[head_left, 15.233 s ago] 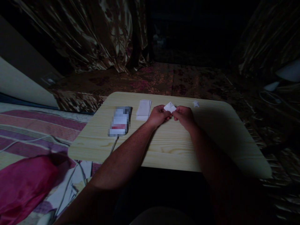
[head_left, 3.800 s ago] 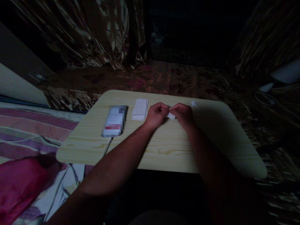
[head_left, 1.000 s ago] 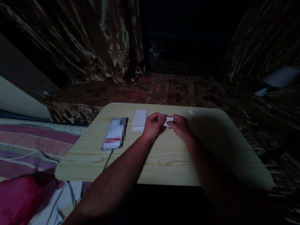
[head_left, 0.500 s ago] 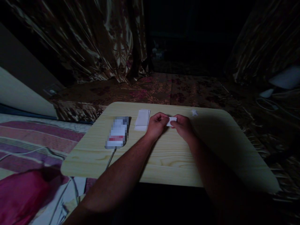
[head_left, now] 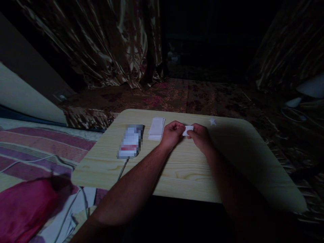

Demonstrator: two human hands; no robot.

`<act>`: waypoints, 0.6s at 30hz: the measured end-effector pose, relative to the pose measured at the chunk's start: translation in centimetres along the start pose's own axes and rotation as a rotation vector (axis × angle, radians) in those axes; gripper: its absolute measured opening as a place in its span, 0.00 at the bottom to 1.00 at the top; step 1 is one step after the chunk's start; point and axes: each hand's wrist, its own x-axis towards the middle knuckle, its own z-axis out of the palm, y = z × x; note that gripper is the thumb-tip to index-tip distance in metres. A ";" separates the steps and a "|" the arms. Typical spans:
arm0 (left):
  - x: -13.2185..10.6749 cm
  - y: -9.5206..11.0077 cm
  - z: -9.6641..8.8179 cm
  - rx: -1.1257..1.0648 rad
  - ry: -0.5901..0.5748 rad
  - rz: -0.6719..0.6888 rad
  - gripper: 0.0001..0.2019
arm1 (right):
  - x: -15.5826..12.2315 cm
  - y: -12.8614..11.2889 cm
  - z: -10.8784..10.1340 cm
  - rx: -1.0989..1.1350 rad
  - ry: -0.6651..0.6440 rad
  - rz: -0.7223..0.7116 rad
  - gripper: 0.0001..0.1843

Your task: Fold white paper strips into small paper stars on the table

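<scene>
A small folded piece of white paper (head_left: 188,130) is pinched between my two hands, above the middle of the wooden table (head_left: 182,162). My left hand (head_left: 172,134) grips its left edge with thumb and fingers. On the other side, my right hand (head_left: 200,135) pinches its right part, the thumb lying over the front. Just left of my left hand lies a stack of white paper sheets (head_left: 156,127). Beyond my right hand sits a small white folded paper shape (head_left: 212,121), somewhat star-like.
A phone (head_left: 130,141), blurred out, lies at the table's left with a cable (head_left: 123,168) running off the front edge. Left of the table is a bed with a striped cover (head_left: 50,145) and a pink cloth or bag (head_left: 27,209). Curtains (head_left: 131,44) hang behind.
The whole view has shifted slightly, so things appear a little further right. Both hands keep their pinch on the paper, with hardly any change in their pose.
</scene>
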 end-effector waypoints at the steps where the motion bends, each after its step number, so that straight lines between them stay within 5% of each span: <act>1: 0.0 0.0 0.0 -0.004 -0.004 -0.007 0.08 | 0.0 0.1 0.0 -0.011 0.003 -0.007 0.05; 18: 0.0 -0.1 0.1 -0.084 -0.021 -0.063 0.08 | -0.2 -0.3 0.0 0.047 -0.014 -0.018 0.03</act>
